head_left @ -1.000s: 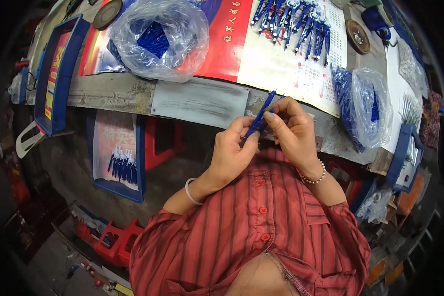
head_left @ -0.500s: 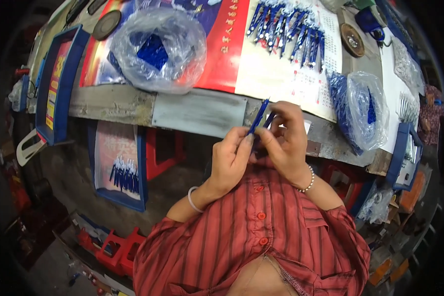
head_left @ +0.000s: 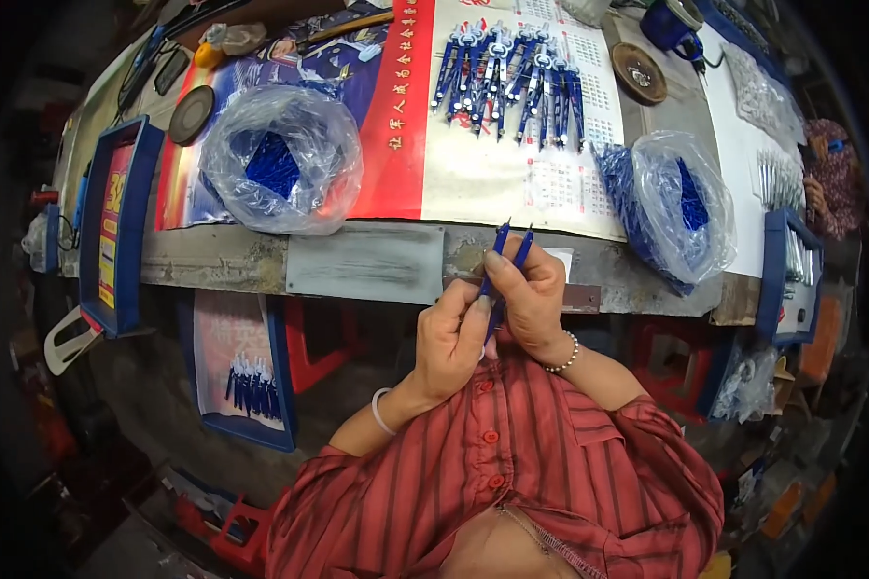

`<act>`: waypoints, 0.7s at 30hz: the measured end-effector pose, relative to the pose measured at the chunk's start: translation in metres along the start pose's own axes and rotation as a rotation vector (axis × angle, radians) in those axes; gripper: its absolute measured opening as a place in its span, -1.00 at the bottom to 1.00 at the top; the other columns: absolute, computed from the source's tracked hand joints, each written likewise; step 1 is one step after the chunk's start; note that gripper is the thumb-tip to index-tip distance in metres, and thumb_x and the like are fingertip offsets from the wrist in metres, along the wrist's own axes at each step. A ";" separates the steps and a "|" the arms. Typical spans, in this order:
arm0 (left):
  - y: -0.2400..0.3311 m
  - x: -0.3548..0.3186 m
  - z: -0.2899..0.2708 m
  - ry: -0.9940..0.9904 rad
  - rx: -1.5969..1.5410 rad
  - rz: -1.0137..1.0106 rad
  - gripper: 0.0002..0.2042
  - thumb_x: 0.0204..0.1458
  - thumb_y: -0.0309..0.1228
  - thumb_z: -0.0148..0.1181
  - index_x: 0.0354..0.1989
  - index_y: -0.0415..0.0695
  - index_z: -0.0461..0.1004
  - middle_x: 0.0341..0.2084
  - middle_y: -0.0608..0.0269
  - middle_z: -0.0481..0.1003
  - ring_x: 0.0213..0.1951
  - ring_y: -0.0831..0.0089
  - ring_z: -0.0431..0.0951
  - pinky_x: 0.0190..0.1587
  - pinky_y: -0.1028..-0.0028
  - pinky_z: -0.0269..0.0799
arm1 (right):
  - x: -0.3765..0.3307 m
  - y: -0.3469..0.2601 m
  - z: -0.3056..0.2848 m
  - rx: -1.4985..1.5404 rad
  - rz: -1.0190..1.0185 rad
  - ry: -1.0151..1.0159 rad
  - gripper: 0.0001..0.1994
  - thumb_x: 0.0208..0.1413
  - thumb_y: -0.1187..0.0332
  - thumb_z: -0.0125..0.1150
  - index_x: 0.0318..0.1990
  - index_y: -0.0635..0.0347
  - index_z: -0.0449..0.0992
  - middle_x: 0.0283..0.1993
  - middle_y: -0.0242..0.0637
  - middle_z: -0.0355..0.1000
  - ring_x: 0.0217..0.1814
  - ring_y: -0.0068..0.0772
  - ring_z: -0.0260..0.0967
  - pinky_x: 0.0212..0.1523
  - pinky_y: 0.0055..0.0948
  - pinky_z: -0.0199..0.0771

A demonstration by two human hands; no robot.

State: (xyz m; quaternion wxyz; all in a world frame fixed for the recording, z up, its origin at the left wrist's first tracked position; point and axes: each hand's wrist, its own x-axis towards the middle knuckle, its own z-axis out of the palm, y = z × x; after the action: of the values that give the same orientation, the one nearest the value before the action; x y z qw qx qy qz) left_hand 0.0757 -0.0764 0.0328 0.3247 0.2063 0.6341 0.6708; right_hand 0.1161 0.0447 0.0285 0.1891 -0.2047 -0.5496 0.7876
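Two slim blue pen-like pieces (head_left: pixel 522 249) with pointed tips stand side by side, tips up, between my hands at the table's front edge. My right hand (head_left: pixel 533 304) is closed around them, its thumb pressed near their upper part. Lower down, my left hand (head_left: pixel 444 347) pinches the blue shafts; its fingers hide the bottom ends. A group of blue pen-like items with white tops (head_left: pixel 507 82) lies on the printed poster (head_left: pixel 396 179) beyond my hands. Clear plastic bags (head_left: pixel 333 135) hold more blue pieces (head_left: pixel 273 166) on the left and right.
A blue tray (head_left: pixel 137 232) leans at the left, and another (head_left: pixel 285 425) below the table holds similar items. Round brown dishes (head_left: pixel 639 72) and a blue mug (head_left: pixel 668 24) sit at the back. A blue box (head_left: pixel 777 280) with silver rods is right; another person (head_left: pixel 833 179) is beyond.
The view has shifted, showing more of the table's far side. My right fingers have closed in on the pieces, whose two tips now point up nearly level and side by side.
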 end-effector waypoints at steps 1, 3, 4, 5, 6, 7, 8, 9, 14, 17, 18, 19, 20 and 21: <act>0.001 0.000 0.002 0.007 0.011 0.004 -0.85 0.19 -0.44 -0.10 -0.38 -0.26 0.31 -0.76 0.30 0.37 -0.71 0.62 0.41 -0.65 0.59 0.29 | 0.001 0.001 -0.001 -0.033 -0.054 -0.002 -0.86 0.15 0.42 0.08 -0.45 0.22 0.43 -0.54 -0.54 0.31 -0.54 -0.80 0.12 -0.54 -0.70 0.11; 0.001 0.000 0.007 0.012 0.023 0.026 -0.85 0.19 -0.44 -0.10 -0.37 -0.26 0.31 -0.76 0.30 0.37 -0.72 0.63 0.41 -0.66 0.59 0.28 | 0.004 0.003 -0.001 -0.013 -0.075 0.014 -0.85 0.15 0.42 0.08 -0.46 0.21 0.43 -0.55 -0.55 0.29 -0.54 -0.81 0.09 -0.55 -0.69 0.08; 0.001 0.000 0.008 0.023 0.032 0.052 -0.85 0.20 -0.45 -0.11 -0.37 -0.25 0.31 -0.75 0.30 0.37 -0.72 0.63 0.40 -0.66 0.59 0.27 | 0.003 0.003 -0.002 0.004 -0.096 0.025 -0.85 0.15 0.42 0.08 -0.46 0.21 0.42 -0.56 -0.57 0.27 -0.55 -0.81 0.07 -0.56 -0.69 0.05; 0.000 0.000 0.009 0.019 0.033 0.051 -0.85 0.20 -0.45 -0.11 -0.37 -0.25 0.31 -0.75 0.30 0.37 -0.72 0.63 0.40 -0.66 0.59 0.27 | 0.003 0.003 -0.003 0.006 -0.096 0.028 -0.85 0.15 0.42 0.08 -0.46 0.21 0.42 -0.56 -0.57 0.27 -0.55 -0.81 0.07 -0.56 -0.69 0.05; -0.002 -0.001 0.009 0.044 0.034 0.047 -0.85 0.19 -0.45 -0.11 -0.38 -0.25 0.31 -0.75 0.31 0.37 -0.72 0.64 0.39 -0.66 0.60 0.26 | 0.003 0.002 -0.003 0.022 -0.029 -0.001 -0.86 0.16 0.40 0.09 -0.42 0.22 0.42 -0.54 -0.55 0.29 -0.54 -0.82 0.10 -0.56 -0.70 0.10; -0.004 -0.001 0.009 0.070 0.034 0.043 -0.85 0.19 -0.45 -0.10 -0.38 -0.25 0.31 -0.75 0.32 0.37 -0.72 0.65 0.38 -0.66 0.61 0.25 | 0.003 0.001 -0.004 0.038 0.038 -0.030 -0.87 0.16 0.39 0.10 -0.39 0.22 0.42 -0.53 -0.54 0.31 -0.53 -0.83 0.14 -0.57 -0.72 0.14; -0.005 -0.001 0.008 0.077 0.017 0.037 -0.85 0.19 -0.46 -0.10 -0.37 -0.26 0.32 -0.73 0.34 0.38 -0.71 0.68 0.37 -0.65 0.62 0.24 | 0.001 0.002 -0.003 0.090 0.097 -0.010 -0.89 0.16 0.39 0.11 -0.32 0.25 0.42 -0.52 -0.47 0.34 -0.58 -0.79 0.21 -0.64 -0.71 0.21; -0.007 0.000 0.007 0.072 0.018 0.035 -0.85 0.19 -0.46 -0.10 -0.37 -0.26 0.32 -0.73 0.34 0.38 -0.71 0.68 0.37 -0.65 0.62 0.24 | -0.003 0.003 -0.002 0.091 0.096 -0.004 -0.89 0.16 0.39 0.11 -0.32 0.25 0.42 -0.52 -0.47 0.34 -0.58 -0.79 0.21 -0.64 -0.71 0.21; -0.008 0.001 0.009 0.072 0.036 0.019 -0.83 0.23 -0.42 -0.16 -0.29 -0.25 0.34 -0.67 0.40 0.38 -0.70 0.75 0.30 -0.65 0.68 0.19 | -0.013 0.005 -0.003 0.101 0.204 0.006 -0.87 0.14 0.40 0.11 -0.29 0.30 0.41 -0.52 -0.37 0.38 -0.71 -0.65 0.29 -0.83 -0.66 0.25; -0.008 0.002 0.011 0.074 0.039 -0.002 -0.83 0.21 -0.43 -0.12 -0.35 -0.25 0.33 -0.70 0.37 0.37 -0.70 0.73 0.33 -0.65 0.66 0.22 | -0.012 -0.001 -0.004 0.089 0.236 0.052 -0.89 0.12 0.41 0.14 -0.32 0.28 0.45 -0.50 -0.43 0.38 -0.58 -0.71 0.27 -0.64 -0.68 0.28; -0.008 0.003 0.012 0.078 0.023 -0.021 -0.83 0.20 -0.44 -0.09 -0.40 -0.25 0.32 -0.74 0.35 0.36 -0.70 0.70 0.36 -0.65 0.64 0.24 | -0.011 -0.002 -0.005 0.076 0.270 0.079 -0.91 0.10 0.42 0.16 -0.34 0.25 0.48 -0.48 -0.48 0.39 -0.47 -0.76 0.26 -0.45 -0.69 0.29; -0.008 0.003 0.012 0.072 0.029 -0.021 -0.83 0.20 -0.44 -0.09 -0.40 -0.25 0.32 -0.74 0.35 0.36 -0.70 0.70 0.36 -0.65 0.64 0.24 | -0.009 0.000 -0.006 0.082 0.266 0.084 -0.91 0.10 0.42 0.16 -0.34 0.25 0.48 -0.48 -0.48 0.39 -0.47 -0.76 0.26 -0.45 -0.69 0.29; -0.008 0.002 0.014 0.068 0.031 -0.027 -0.83 0.20 -0.44 -0.09 -0.41 -0.25 0.31 -0.74 0.35 0.36 -0.70 0.70 0.36 -0.66 0.63 0.24 | -0.006 0.003 -0.008 0.085 0.184 0.102 -0.91 0.10 0.42 0.15 -0.38 0.24 0.47 -0.49 -0.50 0.37 -0.50 -0.77 0.22 -0.49 -0.70 0.24; -0.008 0.002 0.016 0.064 0.032 -0.033 -0.82 0.20 -0.43 -0.09 -0.42 -0.25 0.31 -0.75 0.35 0.36 -0.71 0.70 0.36 -0.66 0.63 0.23 | -0.004 0.006 -0.009 0.087 0.100 0.121 -0.90 0.11 0.43 0.15 -0.42 0.23 0.46 -0.50 -0.52 0.36 -0.52 -0.79 0.18 -0.52 -0.71 0.19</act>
State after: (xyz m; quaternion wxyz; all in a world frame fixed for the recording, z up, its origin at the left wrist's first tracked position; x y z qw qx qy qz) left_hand 0.0871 -0.0641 0.0262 0.3121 0.1795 0.6582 0.6612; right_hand 0.1238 0.0483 0.0207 0.1909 -0.2707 -0.4915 0.8054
